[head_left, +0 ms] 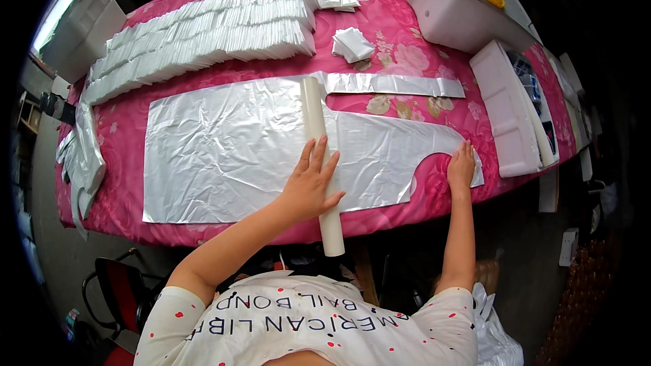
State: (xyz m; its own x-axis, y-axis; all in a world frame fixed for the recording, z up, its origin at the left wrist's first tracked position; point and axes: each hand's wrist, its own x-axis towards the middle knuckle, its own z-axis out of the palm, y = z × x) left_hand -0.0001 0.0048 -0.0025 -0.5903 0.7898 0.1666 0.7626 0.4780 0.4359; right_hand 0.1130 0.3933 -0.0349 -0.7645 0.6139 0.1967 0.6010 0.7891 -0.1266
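A silvery white plastic apron [217,152] lies flat and wrinkled across the table. Over its middle rests a long cream-coloured tube [312,105], its near end jutting past the table edge. My left hand [310,179] lies on the tube with fingers spread, not wrapped round it. At the apron's narrow right end, beside the curved cutout, my right hand [462,165] presses down with its fingers stretched out flat. A folded silvery strip [397,85], part of the sheet's far side, extends to the right above the notch.
Rows of folded white packets [203,30] stand at the far left, with small stacks [352,45] near them. White foam boxes [444,10] line the right; one open box [498,112] holds dark items. Silvery sheets [85,156] hang over the left edge of the pink floral tablecloth [393,47].
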